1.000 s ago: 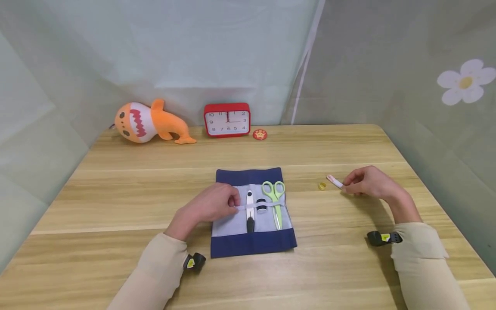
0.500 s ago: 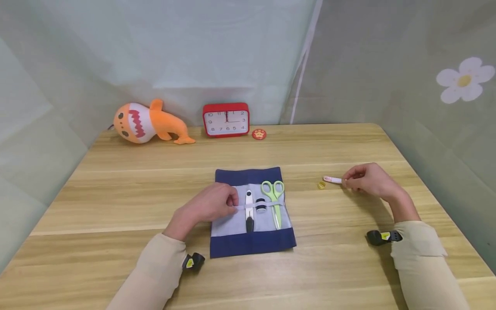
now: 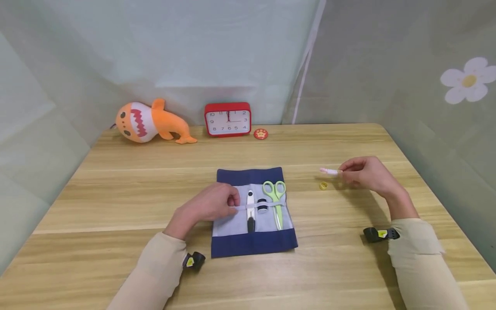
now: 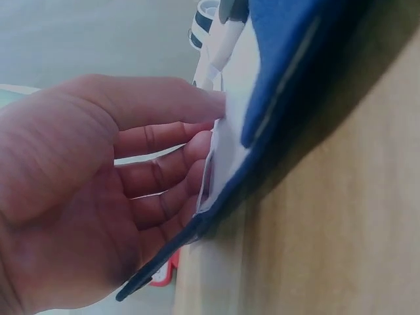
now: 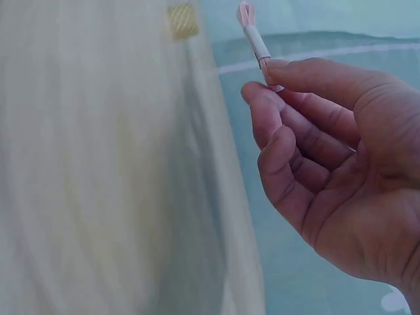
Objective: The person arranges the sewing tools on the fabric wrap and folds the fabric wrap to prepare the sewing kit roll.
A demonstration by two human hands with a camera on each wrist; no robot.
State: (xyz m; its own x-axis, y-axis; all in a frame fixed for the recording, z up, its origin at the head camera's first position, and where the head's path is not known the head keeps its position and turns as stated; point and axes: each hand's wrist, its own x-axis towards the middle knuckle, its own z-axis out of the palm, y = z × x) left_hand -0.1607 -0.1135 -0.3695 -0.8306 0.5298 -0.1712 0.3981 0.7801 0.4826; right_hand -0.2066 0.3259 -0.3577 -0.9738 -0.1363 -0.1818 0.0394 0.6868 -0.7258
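My left hand [image 3: 215, 202] pinches the pale elastic strap [image 3: 241, 207] at the left side of an unrolled navy cloth sewing roll [image 3: 253, 243]. Under that strap lie a slim white tool with a black end [image 3: 250, 211], a black thread spool [image 3: 262, 206] and green-handled scissors [image 3: 276, 198]. To the right, my right hand [image 3: 366, 174] holds a small folded pink tape in a white band [image 5: 257, 42] between thumb and fingertips, lifted off the table. Its looped end points left in the head view. A yellow ring, like a thimble [image 3: 323, 185], lies on the table below it.
At the back of the wooden table [image 3: 155, 189] are an orange plush shark [image 3: 153, 122], a red alarm clock [image 3: 227, 120] and a round red badge [image 3: 261, 134]. Curtain-like cloth hangs behind and on both sides.
The right hand has lifted the folded pink tape from the table and turned it to point left, moving slightly away from me. The left hand stays on the strap.
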